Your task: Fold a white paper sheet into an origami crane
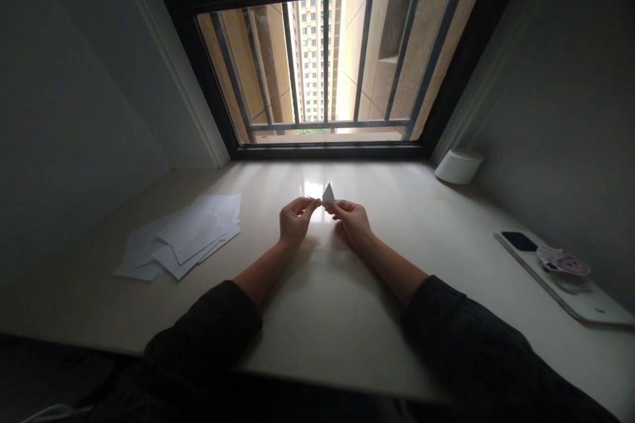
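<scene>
- Both bare hands meet above the tabletop point(307, 330), on its middle line and nearer the far edge by the window point(327, 153) than the near one
- Between them is a small folded paper piece point(328, 192), its pointed tip upward; it is up in the fingers
- The right hand point(353, 219) has its grip pinching that paper low down, thumb against finger
- The left hand point(294, 218) has thumb and finger close together just beside the paper's lower left side; from here I cannot tell whether its grip is closed on it
- Toward the tabletop's left edge, loose white sheets point(198, 231) lie overlapping in an untidy fan
- Along the right edge lies a smartphone point(592, 301), camera side up, a cartoon ornament point(565, 262) on its back
- In the far right corner, by the wall, sits a white rounded object point(459, 166)
- Dark sleeves point(208, 317) cover the forearms above the wrists, crossing the near edge
</scene>
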The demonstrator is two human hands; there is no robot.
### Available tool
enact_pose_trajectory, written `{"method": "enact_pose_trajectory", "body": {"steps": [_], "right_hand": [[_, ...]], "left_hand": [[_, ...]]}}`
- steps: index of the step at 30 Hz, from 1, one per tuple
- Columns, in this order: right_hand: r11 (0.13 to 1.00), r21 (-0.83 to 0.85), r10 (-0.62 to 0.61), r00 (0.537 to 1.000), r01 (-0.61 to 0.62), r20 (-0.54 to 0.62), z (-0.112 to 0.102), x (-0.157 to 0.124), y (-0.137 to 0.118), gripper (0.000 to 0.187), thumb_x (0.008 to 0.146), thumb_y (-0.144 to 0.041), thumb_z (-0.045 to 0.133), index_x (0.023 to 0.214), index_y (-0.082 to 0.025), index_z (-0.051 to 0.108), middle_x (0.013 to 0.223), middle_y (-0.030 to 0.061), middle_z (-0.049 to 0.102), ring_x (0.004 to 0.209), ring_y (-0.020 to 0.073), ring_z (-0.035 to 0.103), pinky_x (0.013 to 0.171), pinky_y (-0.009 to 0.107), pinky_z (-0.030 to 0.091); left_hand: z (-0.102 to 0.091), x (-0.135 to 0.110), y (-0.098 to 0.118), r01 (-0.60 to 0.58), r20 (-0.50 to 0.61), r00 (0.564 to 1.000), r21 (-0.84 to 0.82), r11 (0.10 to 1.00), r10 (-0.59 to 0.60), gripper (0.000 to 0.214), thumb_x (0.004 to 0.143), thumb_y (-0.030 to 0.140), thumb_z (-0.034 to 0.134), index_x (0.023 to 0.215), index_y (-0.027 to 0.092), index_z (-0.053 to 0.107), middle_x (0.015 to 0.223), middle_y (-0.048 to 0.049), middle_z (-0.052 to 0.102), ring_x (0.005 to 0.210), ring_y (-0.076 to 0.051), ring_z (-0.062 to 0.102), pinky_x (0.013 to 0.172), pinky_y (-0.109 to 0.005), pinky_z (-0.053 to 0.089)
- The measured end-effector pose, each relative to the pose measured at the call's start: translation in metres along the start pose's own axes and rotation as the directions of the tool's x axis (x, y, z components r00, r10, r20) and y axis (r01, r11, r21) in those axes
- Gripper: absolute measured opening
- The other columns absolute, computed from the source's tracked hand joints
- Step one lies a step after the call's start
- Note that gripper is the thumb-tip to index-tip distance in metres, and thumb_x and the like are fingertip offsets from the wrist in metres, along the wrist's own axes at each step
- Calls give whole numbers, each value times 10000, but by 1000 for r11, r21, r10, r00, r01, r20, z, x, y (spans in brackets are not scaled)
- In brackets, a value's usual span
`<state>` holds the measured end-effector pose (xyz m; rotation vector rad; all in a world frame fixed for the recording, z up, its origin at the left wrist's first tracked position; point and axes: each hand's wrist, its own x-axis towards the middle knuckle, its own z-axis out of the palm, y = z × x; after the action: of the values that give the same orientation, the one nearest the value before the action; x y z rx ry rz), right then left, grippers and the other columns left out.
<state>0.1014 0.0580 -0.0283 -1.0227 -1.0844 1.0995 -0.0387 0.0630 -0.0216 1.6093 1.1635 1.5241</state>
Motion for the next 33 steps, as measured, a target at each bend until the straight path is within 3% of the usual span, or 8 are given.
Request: {"method": "enact_pose_trajectory", "body": {"steps": [11,18,26,33], "right_hand": [[999,-4,39,999,-39,36,-2,1,-1,399,519,-507,780,738,-178,726,667,37,665,630,149,540,602,288,411],[998,-47,42,997,-39,61,-2,1,0,375,533,-514,769,690,-178,714,620,24,646,591,141,530,589,293,425],[999,-10,41,998,-41,45,-1,2,1,368,519,-501,779,682,-178,713,631,29,659,605,146,546,588,290,413],[994,-31,105,989,-102,109,-4,2,-3,371,499,-494,791,676,-175,723,636,45,678,630,164,580,613,298,425]], "left_hand": [[-2,-2,3,-13,-5,1000,39,999,13,227,766,406,626,766,187,686,811,-43,694,774,-170,637,726,-295,487],[-2,-2,4,-36,16,999,81,996,35,204,780,395,613,735,200,649,800,-21,682,822,-170,635,805,-314,478],[0,-3,4,-56,21,998,73,996,55,214,798,391,592,716,193,591,785,-17,662,784,-157,626,788,-305,484],[0,-1,-1,41,101,994,-85,996,-32,278,768,405,631,933,183,662,889,-64,691,863,-185,643,813,-312,480]]}}
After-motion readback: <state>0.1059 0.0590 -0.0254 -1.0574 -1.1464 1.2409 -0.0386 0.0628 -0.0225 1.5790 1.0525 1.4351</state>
